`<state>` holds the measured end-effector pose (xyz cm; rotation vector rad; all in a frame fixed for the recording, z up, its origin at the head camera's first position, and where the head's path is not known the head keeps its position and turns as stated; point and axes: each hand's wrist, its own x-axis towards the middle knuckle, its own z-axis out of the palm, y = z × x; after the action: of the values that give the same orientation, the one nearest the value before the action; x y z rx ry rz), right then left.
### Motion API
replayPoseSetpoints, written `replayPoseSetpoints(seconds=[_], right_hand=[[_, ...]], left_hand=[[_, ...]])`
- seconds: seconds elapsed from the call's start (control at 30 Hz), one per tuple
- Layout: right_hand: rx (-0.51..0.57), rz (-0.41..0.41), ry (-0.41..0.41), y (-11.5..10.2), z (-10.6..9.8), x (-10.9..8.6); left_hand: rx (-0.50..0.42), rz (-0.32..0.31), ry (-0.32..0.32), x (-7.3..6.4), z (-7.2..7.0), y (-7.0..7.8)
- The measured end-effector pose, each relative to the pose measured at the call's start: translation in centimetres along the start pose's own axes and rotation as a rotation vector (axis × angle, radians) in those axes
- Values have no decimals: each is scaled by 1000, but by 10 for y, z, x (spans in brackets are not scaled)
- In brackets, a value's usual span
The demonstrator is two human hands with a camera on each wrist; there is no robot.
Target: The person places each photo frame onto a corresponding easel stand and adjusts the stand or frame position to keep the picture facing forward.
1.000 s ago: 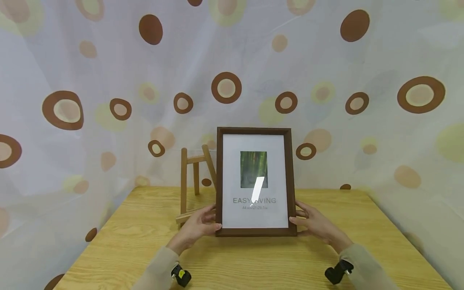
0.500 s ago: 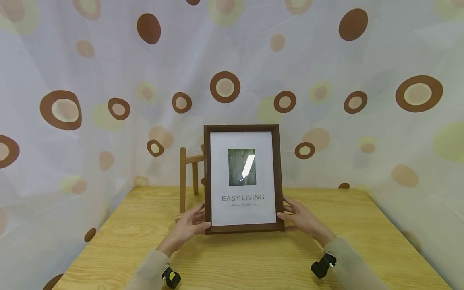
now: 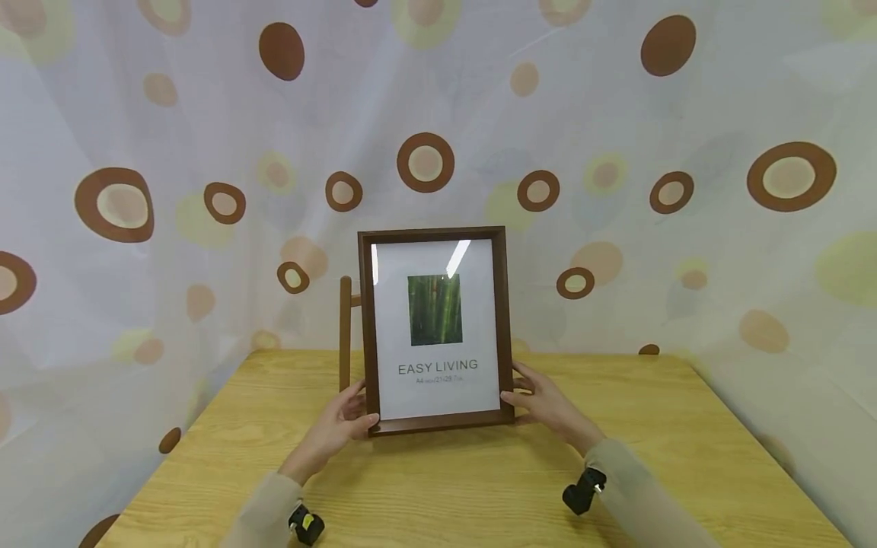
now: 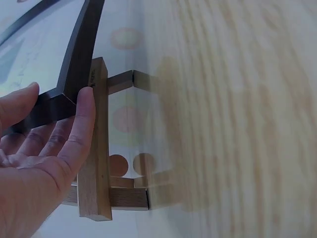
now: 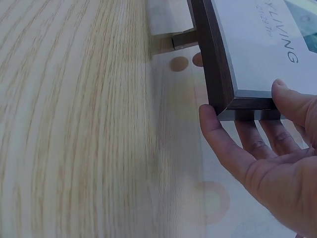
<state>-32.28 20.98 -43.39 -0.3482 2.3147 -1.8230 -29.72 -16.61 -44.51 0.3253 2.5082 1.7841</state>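
Note:
Between both hands stands a dark brown picture frame (image 3: 505, 320) with a white insert, a green bamboo picture and the words EASY LIVING. My left hand (image 3: 336, 423) grips its lower left side, thumb on the front and fingers behind, as the left wrist view also shows. On the lower right side my right hand (image 3: 548, 403) holds it the same way. The frame leans slightly to the left and hides most of a small wooden easel (image 3: 346, 335) behind it. In the left wrist view the easel's ledge (image 4: 99, 148) runs close behind the frame's bottom corner.
A light wooden table (image 3: 438, 487) spreads under the hands. Behind and at both sides hangs a pale sheet (image 3: 617, 99) with brown and yellow circles. A small black camera sits on each wrist, the right one (image 3: 584, 491) and the left one (image 3: 306, 525).
Both hands have carried the picture frame to the left and slightly upward, in front of the easel. It has tilted a little, and the easel is now mostly covered.

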Motion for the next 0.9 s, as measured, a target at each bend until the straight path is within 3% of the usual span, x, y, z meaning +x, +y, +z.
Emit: replayPoseSetpoints(seconds=[0.43, 0.6, 0.73, 0.9], right_hand=[[-30, -40, 33, -3, 16, 15], [-68, -49, 59, -7, 23, 20], [-82, -57, 73, -10, 28, 27], [-57, -87, 65, -10, 36, 38]], left_hand=[[5, -26, 57, -3, -8, 0], [-33, -27, 89, -2, -11, 2], [-58, -4, 111, 0, -15, 5], [-23, 27, 131, -1, -22, 6]])
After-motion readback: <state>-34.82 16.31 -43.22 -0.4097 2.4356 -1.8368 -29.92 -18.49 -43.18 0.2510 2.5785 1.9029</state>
